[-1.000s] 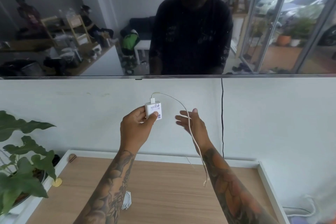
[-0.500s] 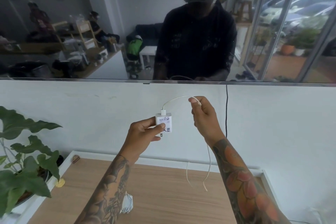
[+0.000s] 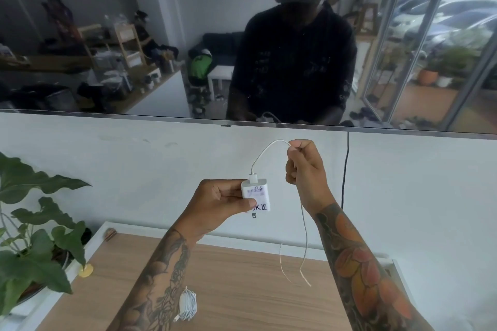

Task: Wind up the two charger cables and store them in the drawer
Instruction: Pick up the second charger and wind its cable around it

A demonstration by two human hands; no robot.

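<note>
My left hand (image 3: pixel 219 203) gripped the white charger block (image 3: pixel 256 195) between thumb and fingers, plug end up, well above the tabletop (image 3: pixel 242 290). My right hand (image 3: pixel 304 166) sat just to the right of the block and a little higher, pinching the white cable (image 3: pixel 269 149) at its fingertips. Between the two hands the cable rose from the plug in a short arch; below my right hand the rest hung nearly straight down, its free end curling up just above the wood. So the long axis of the loose part ran vertical, directly under my right hand, which was the nearer one to it. To my judgement the next wrap needed that hand to carry the cable across and round the block (there was open air on all sides, with the wall behind). The other cable (image 3: pixel 187 305), already wound into a bundle, lay on the tabletop by my left forearm. No drawer was in view.
</note>
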